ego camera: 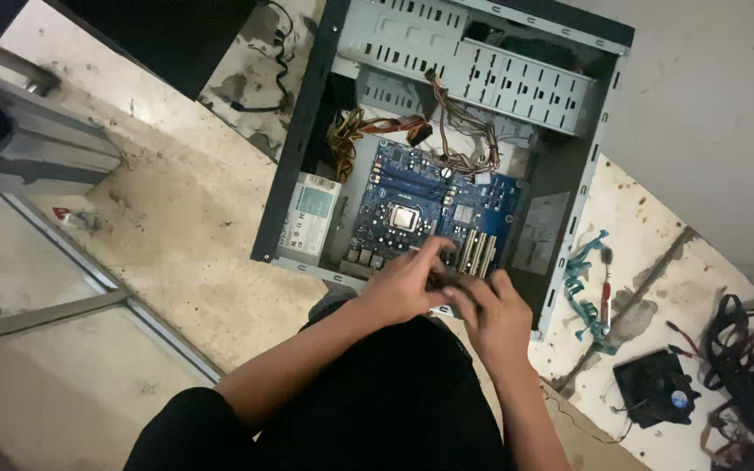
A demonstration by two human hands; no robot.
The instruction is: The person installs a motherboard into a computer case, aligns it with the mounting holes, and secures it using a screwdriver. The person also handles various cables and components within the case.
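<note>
An open desktop computer case (307,131) lies flat on the floor with a blue motherboard (412,187) inside it. My left hand (399,283) and my right hand (495,318) meet at the near edge of the board, by the expansion slots (477,249). Both hands are closed around a small dark part (448,281) between them; what kind of part it is I cannot tell. A bundle of coloured wires (464,131) hangs from the drive cage (482,70) down to the board. A boxy power supply (311,214) sits at the case's left side.
A black cooling fan (656,388) lies on the floor at the right, with tangled dark cables (743,349) beyond it. A teal ribbon cable (586,288) and a red-handled screwdriver (606,292) lie beside the case. A black cable (277,78) runs at the upper left.
</note>
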